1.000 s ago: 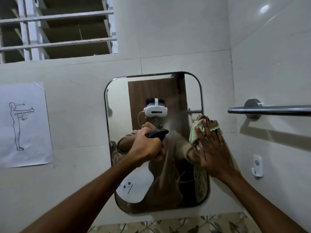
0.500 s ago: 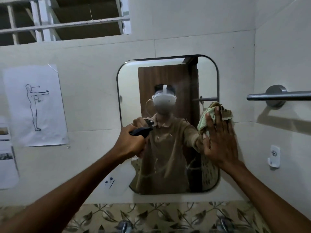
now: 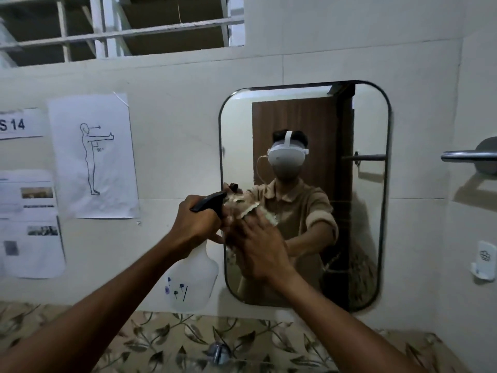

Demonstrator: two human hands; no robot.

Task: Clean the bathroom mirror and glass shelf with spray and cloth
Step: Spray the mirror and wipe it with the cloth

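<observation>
Both forearms reach up and forward from the bottom of the view toward the wall mirror [image 3: 304,195]. The left hand [image 3: 197,224] has its fingers wrapped tight around the neck of a spray bottle [image 3: 192,278], with the black trigger head [image 3: 209,201] poking out above the knuckles and pointing right toward the glass. The bottle hangs below the fist, just left of the mirror's edge; its translucent white body bears a small flower print, and how much liquid it holds cannot be told. The right hand [image 3: 258,251] lies flat against the lower left part of the mirror, fingers spread and blurred, pressing a pale green cloth [image 3: 246,208] to the glass; the cloth bunches out above the fingertips, right beside the trigger head. The mirror is a tall rounded rectangle in a thin dark frame, and it reflects the person with a white headset and a brown door behind. The wall is pale tile. Left of the mirror hang a sheet with a line drawing of a standing figure [image 3: 92,156] and other printed papers [image 3: 29,224]. To the right a metal towel bar [image 3: 469,156] juts out, with a small white wall hook [image 3: 485,261] below it. A band of leaf-patterned tile [image 3: 107,337] runs along the bottom, and a barred window [image 3: 121,25] sits high at the upper left.
</observation>
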